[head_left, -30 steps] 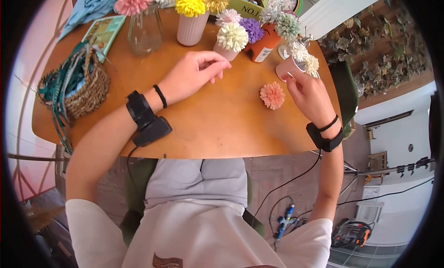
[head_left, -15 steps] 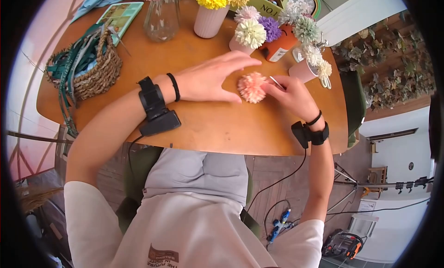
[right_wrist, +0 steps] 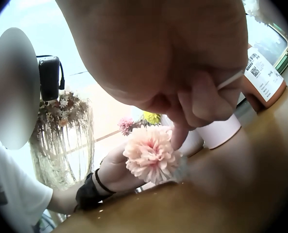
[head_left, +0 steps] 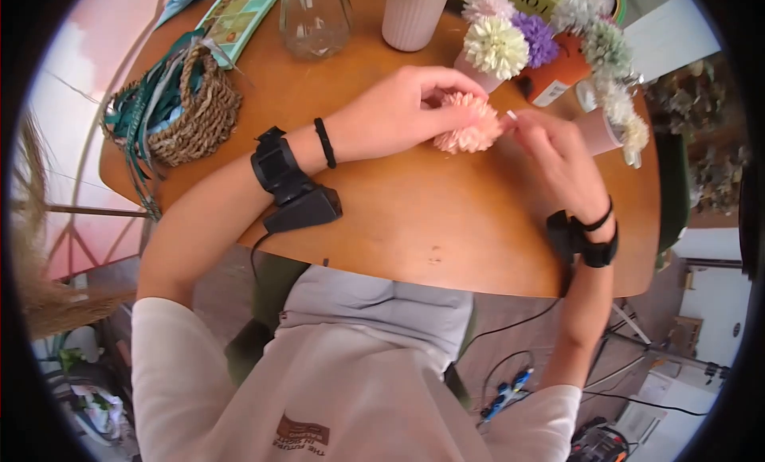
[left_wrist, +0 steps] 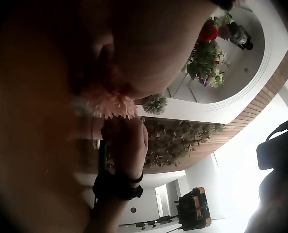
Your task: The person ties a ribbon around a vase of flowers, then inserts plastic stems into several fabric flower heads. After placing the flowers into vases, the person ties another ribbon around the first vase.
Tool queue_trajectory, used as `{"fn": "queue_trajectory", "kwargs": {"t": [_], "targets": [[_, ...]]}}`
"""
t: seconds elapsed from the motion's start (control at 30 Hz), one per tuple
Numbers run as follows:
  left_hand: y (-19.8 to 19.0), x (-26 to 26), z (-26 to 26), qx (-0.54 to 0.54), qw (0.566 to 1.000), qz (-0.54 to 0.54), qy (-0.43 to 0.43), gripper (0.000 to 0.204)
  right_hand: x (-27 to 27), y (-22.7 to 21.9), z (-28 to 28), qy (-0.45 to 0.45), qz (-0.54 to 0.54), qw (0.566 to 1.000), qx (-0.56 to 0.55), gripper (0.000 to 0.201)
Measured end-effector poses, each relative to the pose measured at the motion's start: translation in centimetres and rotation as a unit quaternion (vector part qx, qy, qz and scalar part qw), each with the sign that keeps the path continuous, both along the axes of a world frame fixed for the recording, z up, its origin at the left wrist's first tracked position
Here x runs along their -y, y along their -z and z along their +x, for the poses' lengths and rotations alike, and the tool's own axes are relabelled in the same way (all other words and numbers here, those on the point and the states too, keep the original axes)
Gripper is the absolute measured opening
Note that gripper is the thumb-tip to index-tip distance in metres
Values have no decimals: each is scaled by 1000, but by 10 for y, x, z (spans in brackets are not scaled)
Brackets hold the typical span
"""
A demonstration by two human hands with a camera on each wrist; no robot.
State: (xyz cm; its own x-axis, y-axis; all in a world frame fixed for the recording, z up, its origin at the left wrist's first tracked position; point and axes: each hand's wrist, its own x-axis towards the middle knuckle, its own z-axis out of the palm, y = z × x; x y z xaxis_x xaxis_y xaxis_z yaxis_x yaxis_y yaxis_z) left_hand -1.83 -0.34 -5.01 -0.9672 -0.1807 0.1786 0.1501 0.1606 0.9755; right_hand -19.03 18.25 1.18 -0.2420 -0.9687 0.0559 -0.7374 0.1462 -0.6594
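A pink pompom-like flower (head_left: 468, 125) is held above the table by the left hand (head_left: 398, 113), whose thumb and fingers curl round it. Just right of the flower, the right hand (head_left: 564, 155) pinches a thin white stick (head_left: 511, 115). In the right wrist view the flower (right_wrist: 151, 154) faces the camera, and the white stick (right_wrist: 230, 80) pokes out between the right fingers. The left wrist view is dark; it shows the flower (left_wrist: 112, 104) between both hands.
Potted flowers, among them a cream bloom (head_left: 496, 48), stand behind the hands. An orange container (head_left: 555, 68) and a pink cup (head_left: 599, 133) are at the right back. A woven basket (head_left: 203, 115) with ribbons and a glass vase (head_left: 315, 20) are at the left.
The left hand has moved right and closed round the pink flower, which has shifted back and right. The right hand, earlier at the flower, is now beside it. The head view has shifted.
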Motion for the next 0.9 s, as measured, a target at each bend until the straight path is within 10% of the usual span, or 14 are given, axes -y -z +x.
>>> {"fn": "queue_trajectory", "kwargs": {"t": [0.23,0.63,0.9], "targets": [[-8,-8,-5,31,963,260,-64,34,-3,7,-3,14,-43,995,88,22],[-3,-12,-5,19,974,217,-61,32,-9,12,-1,-82,-52,969,226,19],[-2,-13,-6,7,974,213,-80,33,-4,22,-11,-47,-105,990,82,19]]}}
